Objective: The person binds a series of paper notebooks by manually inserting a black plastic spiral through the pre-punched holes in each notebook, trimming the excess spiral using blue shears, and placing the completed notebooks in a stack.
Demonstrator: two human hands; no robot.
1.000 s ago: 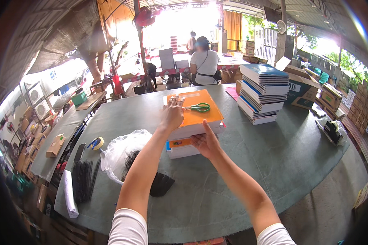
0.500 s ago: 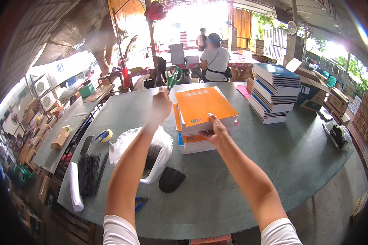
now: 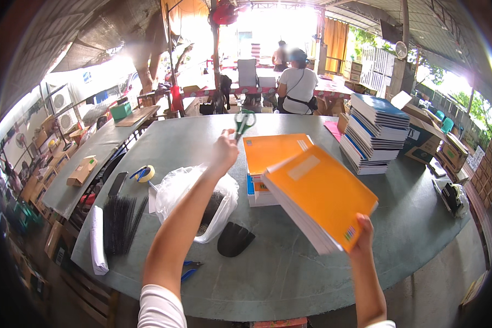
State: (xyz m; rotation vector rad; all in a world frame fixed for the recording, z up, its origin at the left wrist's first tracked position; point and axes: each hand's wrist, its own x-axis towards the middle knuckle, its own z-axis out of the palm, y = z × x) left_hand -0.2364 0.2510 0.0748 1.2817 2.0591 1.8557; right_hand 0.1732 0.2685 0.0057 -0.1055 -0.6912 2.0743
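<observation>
My left hand (image 3: 226, 152) is closed on green-handled scissors (image 3: 244, 124), held up with the handles pointing away from me. In my right hand (image 3: 364, 236) is a thick bundle of orange-covered books (image 3: 322, 194), gripped at its near right corner and tilted. The bundle's far left end overlaps a shorter stack of books (image 3: 270, 148) with an orange cover on top; whether they touch I cannot tell. A white plastic bag (image 3: 228, 210) with dark contents stands beside my left forearm. Near it lies a black rounded piece (image 3: 235, 239).
At the far right rises a tall stack of blue-topped books (image 3: 374, 134), next to an open carton (image 3: 421, 131). Black strips (image 3: 120, 224), a white roll (image 3: 97, 240), tape (image 3: 145, 174) and blue-handled pliers (image 3: 189, 270) lie leftward. Two people sit beyond the table (image 3: 311, 290).
My right hand has lifted the upper bundle of orange books off the stack and swung it right and toward me. My left hand still holds the scissors, and the view has shifted slightly.
</observation>
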